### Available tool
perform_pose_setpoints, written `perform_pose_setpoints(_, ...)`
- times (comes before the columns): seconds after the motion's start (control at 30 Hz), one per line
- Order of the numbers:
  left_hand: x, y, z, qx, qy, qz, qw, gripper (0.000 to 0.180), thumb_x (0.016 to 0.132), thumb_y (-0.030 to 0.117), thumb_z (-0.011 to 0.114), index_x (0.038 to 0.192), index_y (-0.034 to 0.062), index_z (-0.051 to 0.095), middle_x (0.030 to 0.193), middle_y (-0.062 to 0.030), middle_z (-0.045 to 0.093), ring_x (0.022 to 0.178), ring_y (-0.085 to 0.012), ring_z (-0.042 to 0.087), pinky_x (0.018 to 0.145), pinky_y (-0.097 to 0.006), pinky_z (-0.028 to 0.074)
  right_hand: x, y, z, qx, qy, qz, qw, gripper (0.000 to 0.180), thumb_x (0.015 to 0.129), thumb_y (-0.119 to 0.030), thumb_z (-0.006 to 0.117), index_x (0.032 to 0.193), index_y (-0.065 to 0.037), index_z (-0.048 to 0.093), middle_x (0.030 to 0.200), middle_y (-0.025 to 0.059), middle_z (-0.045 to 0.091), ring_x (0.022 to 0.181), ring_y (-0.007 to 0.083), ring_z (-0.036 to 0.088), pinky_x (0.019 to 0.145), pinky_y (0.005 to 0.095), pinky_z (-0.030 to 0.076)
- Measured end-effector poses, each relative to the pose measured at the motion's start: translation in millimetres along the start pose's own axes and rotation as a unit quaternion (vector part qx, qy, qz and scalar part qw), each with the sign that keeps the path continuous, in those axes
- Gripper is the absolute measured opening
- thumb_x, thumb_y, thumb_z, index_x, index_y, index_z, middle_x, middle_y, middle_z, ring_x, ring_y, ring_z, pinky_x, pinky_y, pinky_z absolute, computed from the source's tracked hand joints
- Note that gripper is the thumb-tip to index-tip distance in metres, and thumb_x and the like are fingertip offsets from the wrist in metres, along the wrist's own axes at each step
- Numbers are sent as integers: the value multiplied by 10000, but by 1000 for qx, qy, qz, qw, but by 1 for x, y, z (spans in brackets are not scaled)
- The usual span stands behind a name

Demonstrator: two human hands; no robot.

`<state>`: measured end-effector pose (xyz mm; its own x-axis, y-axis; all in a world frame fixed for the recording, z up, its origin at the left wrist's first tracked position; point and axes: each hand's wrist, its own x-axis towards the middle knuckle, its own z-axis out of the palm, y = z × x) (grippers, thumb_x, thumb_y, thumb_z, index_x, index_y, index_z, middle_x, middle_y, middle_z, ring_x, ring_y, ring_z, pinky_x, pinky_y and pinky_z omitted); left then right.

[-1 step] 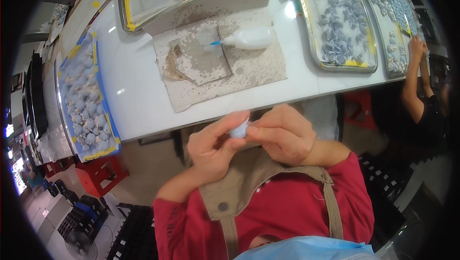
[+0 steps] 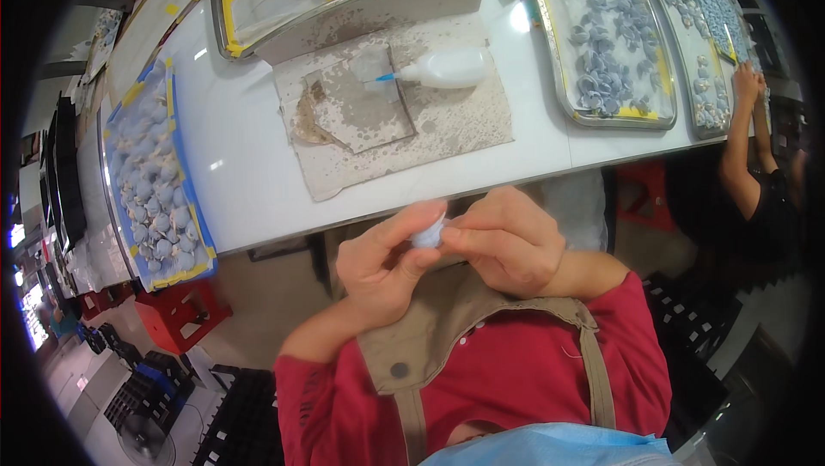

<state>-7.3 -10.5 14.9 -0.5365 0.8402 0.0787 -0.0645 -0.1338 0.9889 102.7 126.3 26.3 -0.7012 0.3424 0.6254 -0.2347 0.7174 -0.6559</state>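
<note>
My left hand (image 2: 385, 264) grips a small pale blue rounded piece (image 2: 427, 236) between thumb and forefinger, just off the table's near edge. Against the right side of that piece, my right hand (image 2: 514, 241) has its thumb and fingertips pinched together on its rim. The fingers cover much of the piece, so its full shape is hidden. Beyond my hands, a white squeeze bottle (image 2: 451, 68) with a blue tip lies on its side on a stained cardboard sheet (image 2: 460, 127).
A metal tray (image 2: 225, 32) of blue-and-cream pieces stands at the back. A blue-edged tray (image 2: 206, 243) with similar pieces is at left. Another metal tray (image 2: 563, 79) at right holds grey-blue cupped pieces. At far right are a co-worker's hands (image 2: 749, 84). Red stools (image 2: 176, 316) stand below.
</note>
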Motion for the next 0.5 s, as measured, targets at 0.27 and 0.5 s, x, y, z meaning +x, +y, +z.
perform_pose_setpoints(0.27,-2,-4,-1,87,9,27,996,297,846,138,644,1101,-6,596,1049,-129,642,819,-113,610,675,-207,491,2,5,3,64,-20,37,997,236,559,31,673,784,-17,620,775,76,601,655,227,575,583,291,442)
perform_pose_setpoints(0.5,-2,-7,-5,71,-11,39,997,304,846,140,642,1109,-5,590,1074,-140,628,872,-134,615,706,-225,497,1,7,1,34,-32,19,999,272,541,11,688,797,-72,654,799,22,606,718,201,532,645,284,424)
